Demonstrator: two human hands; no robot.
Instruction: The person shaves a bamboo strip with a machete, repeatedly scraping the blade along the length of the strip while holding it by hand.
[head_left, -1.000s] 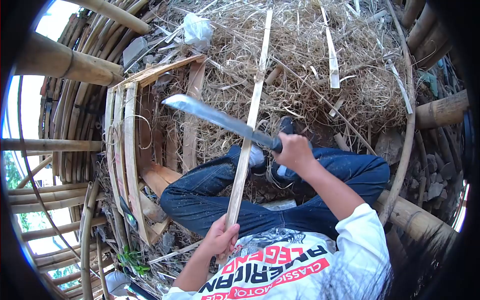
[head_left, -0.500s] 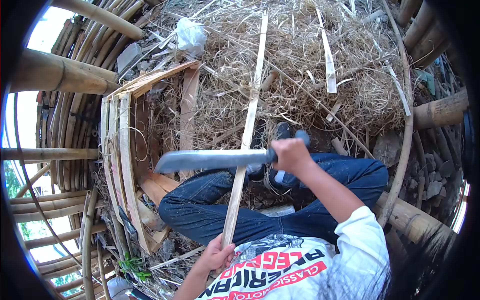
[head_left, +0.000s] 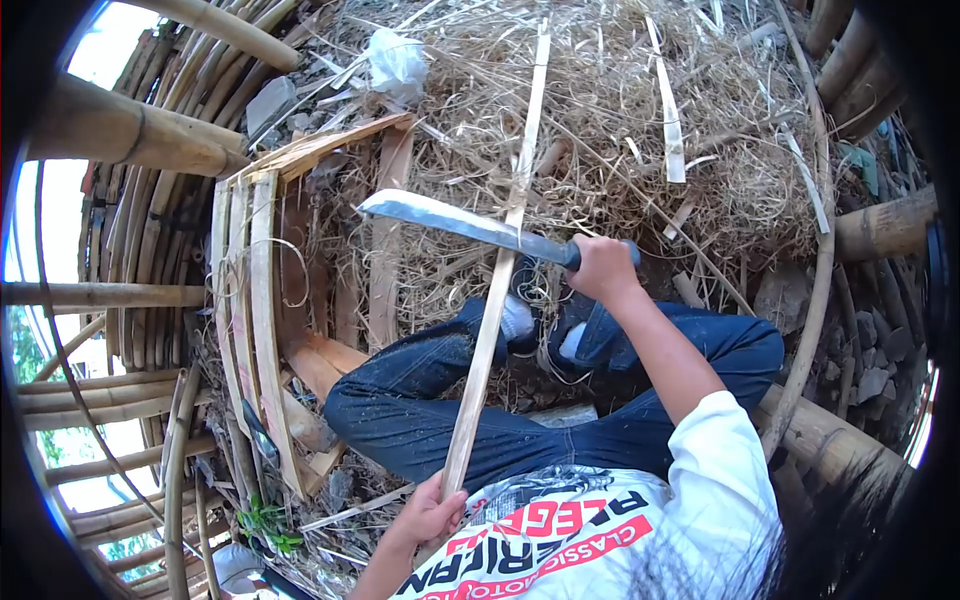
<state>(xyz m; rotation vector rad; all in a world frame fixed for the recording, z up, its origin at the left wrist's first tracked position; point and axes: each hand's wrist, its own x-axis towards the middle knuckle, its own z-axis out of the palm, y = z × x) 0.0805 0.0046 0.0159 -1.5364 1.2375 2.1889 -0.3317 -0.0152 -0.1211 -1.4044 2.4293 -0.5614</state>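
A long pale bamboo strip (head_left: 478,375) runs from my lap up across the shavings. My left hand (head_left: 431,512) is closed round its near end, by my shirt. Higher up, my right hand (head_left: 603,270) grips the dark handle of a machete (head_left: 450,219). The blade points left and lies across the strip, near the strip's middle. Whether the edge touches the strip is hard to tell. My crossed legs in dark jeans are below the blade.
Curly shavings (head_left: 730,190) cover the ground ahead. A wooden frame of slats (head_left: 265,330) stands at the left, with a white plastic bag (head_left: 397,66) beyond it. Thick bamboo poles (head_left: 140,127) stick in from the left; another pole (head_left: 825,435) and stones (head_left: 870,370) lie at the right.
My right hand and the machete have moved forward along the strip, away from my body, and the blade now tilts up to the left. My left hand still holds the near end.
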